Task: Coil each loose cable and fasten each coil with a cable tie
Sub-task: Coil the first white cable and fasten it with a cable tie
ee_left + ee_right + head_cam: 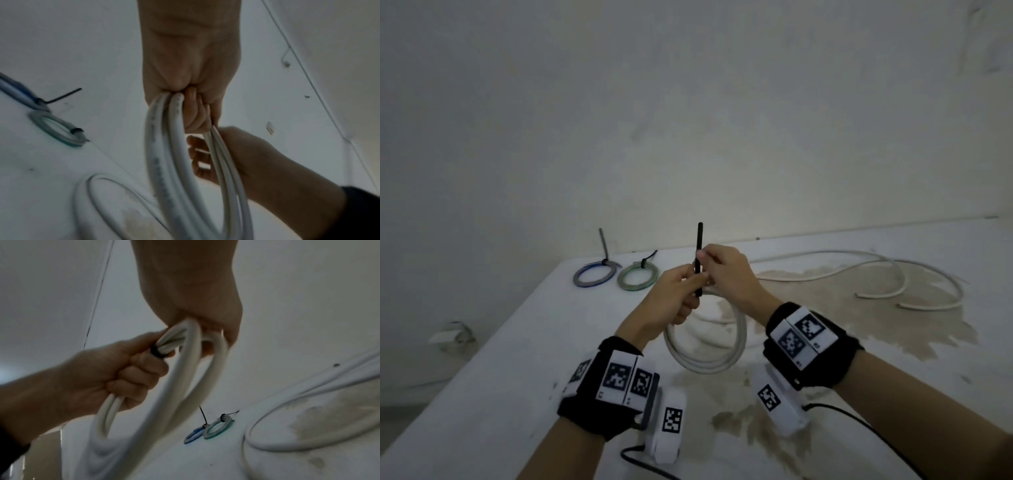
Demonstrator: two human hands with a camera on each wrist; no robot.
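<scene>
In the head view, the left hand (pixel 674 294) grips the white cable coil (pixel 705 346) above the worktop (pixel 517 342), and the right hand (pixel 726 270) pinches the black cable tie (pixel 699 253) upright. In the left wrist view, the left fingers (pixel 195 113) are curled around the coil strands. In the right wrist view, the tie wraps the coil beside the left hand, and two tied coils (pixel 207 430) lie on the worktop.

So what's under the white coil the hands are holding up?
Below the white coil lies the stained table with a loose white cable on it. Where that cable runs behind the left hand and right hand is hidden.
</scene>
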